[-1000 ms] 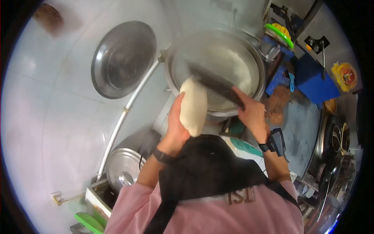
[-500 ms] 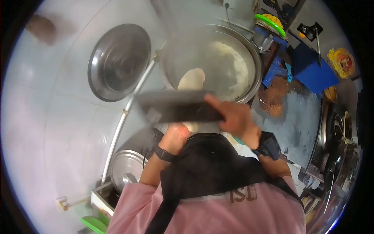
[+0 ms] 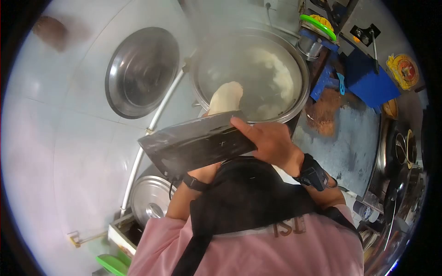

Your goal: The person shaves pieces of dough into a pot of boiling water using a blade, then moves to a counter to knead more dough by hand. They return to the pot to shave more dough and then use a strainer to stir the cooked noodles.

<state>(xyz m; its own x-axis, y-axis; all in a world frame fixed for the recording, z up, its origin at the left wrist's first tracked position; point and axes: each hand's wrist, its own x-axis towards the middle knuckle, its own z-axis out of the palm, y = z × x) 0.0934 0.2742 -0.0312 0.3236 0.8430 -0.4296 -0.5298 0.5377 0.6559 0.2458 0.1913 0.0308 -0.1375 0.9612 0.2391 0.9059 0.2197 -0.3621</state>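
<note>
A broad rectangular cleaver (image 3: 198, 145) lies slantwise across the view, its left end lower. My right hand (image 3: 275, 143) is closed on its right end, the thumb along the top edge. Behind the blade, a pale, smooth lump of dough (image 3: 226, 97) sticks out toward the pot, its rounded end over the near rim. My left hand (image 3: 206, 172) supports the dough from below; the blade covers most of its fingers. The wide steel pot (image 3: 305, 94) holds cloudy, steaming liquid with pale pieces gathered mainly along the right side.
A large metal basin (image 3: 142, 72) is at the left against the tiled wall, near a white pipe (image 3: 135, 170). A lidded pot (image 3: 152, 198) stands low left. On the right are a worn grey worktop (image 3: 352, 147), a blue board (image 3: 370, 83) and a green-rimmed container (image 3: 317, 27).
The cleaver was blurred and nearly level; now it is sharper, tilted, and its left end reaches lower and farther left. My right hand has shifted slightly left. The dough remains held.
</note>
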